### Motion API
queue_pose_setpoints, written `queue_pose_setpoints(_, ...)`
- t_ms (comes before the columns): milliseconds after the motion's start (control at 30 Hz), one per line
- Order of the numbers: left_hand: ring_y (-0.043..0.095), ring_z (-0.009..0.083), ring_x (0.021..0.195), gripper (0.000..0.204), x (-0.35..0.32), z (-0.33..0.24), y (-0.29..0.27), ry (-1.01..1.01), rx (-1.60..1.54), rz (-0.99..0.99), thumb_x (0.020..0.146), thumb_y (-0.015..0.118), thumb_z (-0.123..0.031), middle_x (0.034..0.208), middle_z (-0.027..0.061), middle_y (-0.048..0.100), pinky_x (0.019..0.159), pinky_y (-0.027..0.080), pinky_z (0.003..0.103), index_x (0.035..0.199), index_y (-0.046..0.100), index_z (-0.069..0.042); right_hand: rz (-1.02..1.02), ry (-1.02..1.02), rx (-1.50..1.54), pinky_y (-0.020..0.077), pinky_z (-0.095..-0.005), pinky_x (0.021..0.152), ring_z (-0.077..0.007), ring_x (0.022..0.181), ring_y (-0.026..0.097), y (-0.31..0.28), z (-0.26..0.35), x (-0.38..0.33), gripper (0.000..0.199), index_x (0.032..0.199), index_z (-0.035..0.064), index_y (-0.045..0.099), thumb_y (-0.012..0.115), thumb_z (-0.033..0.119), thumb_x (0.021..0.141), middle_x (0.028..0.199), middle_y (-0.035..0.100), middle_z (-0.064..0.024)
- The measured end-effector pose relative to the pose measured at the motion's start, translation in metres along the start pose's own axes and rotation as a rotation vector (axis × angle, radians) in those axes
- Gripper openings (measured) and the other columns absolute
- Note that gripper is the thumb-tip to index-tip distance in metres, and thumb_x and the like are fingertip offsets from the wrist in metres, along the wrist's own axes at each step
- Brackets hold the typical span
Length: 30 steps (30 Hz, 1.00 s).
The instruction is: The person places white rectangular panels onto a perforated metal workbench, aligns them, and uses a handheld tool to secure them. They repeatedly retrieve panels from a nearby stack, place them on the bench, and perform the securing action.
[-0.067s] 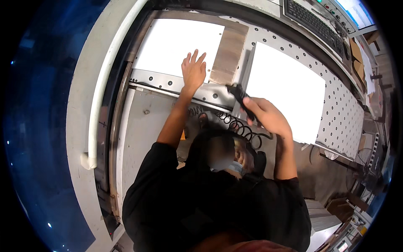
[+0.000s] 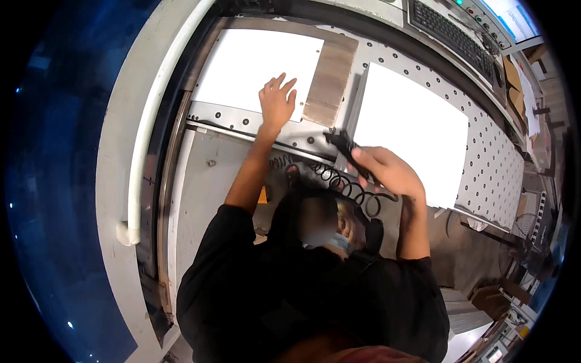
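My left hand (image 2: pixel 277 101) lies flat with fingers spread on the near edge of a white sheet stack (image 2: pixel 254 63) on the metal machine table. A brown board (image 2: pixel 330 81) lies just right of that hand. My right hand (image 2: pixel 387 172) grips a black air gun (image 2: pixel 345 145), its nozzle aimed at the gap between the two stacks. A black coiled hose (image 2: pixel 339 184) runs from the gun back toward my body. A second white sheet stack (image 2: pixel 408 130) rests to the right on the perforated table (image 2: pixel 490 163).
A white rounded rail (image 2: pixel 142 157) curves along the left side of the machine. A grey metal bar with bolts (image 2: pixel 242 118) crosses below the left stack. A keyboard (image 2: pixel 451 36) and a screen sit at the far upper right. Boxes and clutter stand at the right edge.
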<state>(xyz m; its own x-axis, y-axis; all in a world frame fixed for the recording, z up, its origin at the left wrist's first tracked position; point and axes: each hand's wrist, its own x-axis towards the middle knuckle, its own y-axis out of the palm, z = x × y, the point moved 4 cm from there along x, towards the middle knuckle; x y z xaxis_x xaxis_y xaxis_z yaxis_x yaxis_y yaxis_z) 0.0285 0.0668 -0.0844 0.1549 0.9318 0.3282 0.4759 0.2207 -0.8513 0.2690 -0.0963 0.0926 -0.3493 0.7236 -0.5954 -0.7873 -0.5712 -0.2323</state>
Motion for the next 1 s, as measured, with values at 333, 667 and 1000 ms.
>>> queue_pose_setpoints(333,0.034,0.0435,0.143,0.049,0.028,0.026,0.015,0.135,0.225,-0.128,0.099,0.054,-0.041,0.151,0.0223,0.046,0.115,0.024,0.061,0.140,0.059,-0.013,-0.670,-0.090,0.058,0.0445,-0.0277,0.050,-0.0127,0.055,0.056,-0.026,-0.002,0.001,0.061,0.098,0.0003,0.065,0.042,0.056,0.103,0.065,0.061,-0.0044)
queue_pose_setpoints(667,0.044,0.0232,0.136,0.076,-0.058,-0.084,-0.065,-0.165,-1.348,0.608,0.105,0.049,-0.046,0.142,0.0143,0.048,0.115,0.032,0.037,0.160,0.017,-0.005,-0.705,-0.200,-0.237,0.0501,-0.0497,0.060,-0.0462,0.064,0.065,0.044,0.013,0.052,0.042,0.123,0.0013,0.042,0.056,0.035,0.101,0.066,0.064,-0.0227)
queue_pose_setpoints(1000,0.053,0.0145,0.045,0.032,-0.107,0.060,-0.123,-0.835,-1.042,-0.222,0.104,0.052,-0.035,0.063,0.0040,0.055,0.042,0.045,0.030,0.094,0.044,-0.005,-0.315,-0.632,-0.501,0.0555,-0.0462,0.091,-0.0396,0.101,0.069,0.069,0.048,0.070,0.060,0.140,0.0071,0.049,0.072,0.027,0.088,0.131,0.060,-0.0247)
